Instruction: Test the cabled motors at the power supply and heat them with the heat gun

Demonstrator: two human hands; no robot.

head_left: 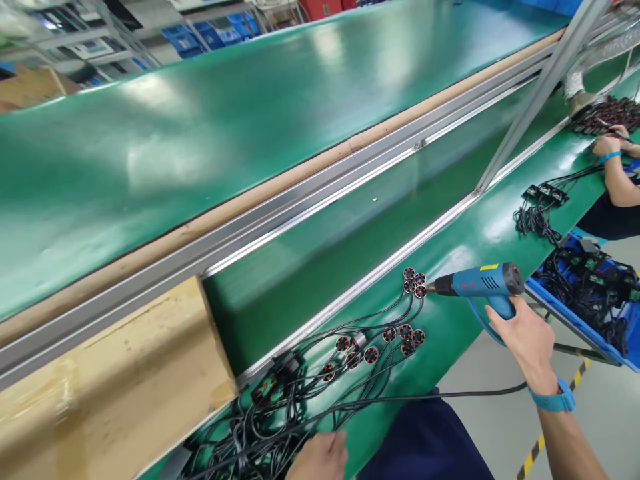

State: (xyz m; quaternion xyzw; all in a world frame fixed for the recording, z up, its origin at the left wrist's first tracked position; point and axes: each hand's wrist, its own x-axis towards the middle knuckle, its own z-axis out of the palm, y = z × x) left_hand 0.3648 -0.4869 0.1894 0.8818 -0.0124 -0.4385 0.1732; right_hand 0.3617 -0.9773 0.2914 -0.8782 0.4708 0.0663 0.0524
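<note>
As we look forward and down along a green workbench, storage shelving fills the far upper left, behind a broad raised green surface that runs across the view. At lower left lies a long cardboard box — patched with clear tape — and just beside its right end spreads a tangle of black cables, with a small green circuit board among them. Our left hand is at the bottom edge, blurred, its fingers curled in over the near side of the tangle; we cannot tell whether it grips a cable. Right of the circuit board, small round parts with copper-coloured rings lie loosely scattered on the bench, near the ends of the cables. Beyond them sits a tight cluster of four more, wired to black leads, and the nozzle of a blue heat gun points at it from the right, its tip right beside the nearest part; whether they touch, we cannot tell. Our right hand is closed around the heat gun's handle, a blue band on the wrist. Farther right, past a slanting metal post, lie more bundled cables, then a blue bin filled with cables and boards, and — at the far right edge — a co-worker's hands beside a dark brown heap.
</note>
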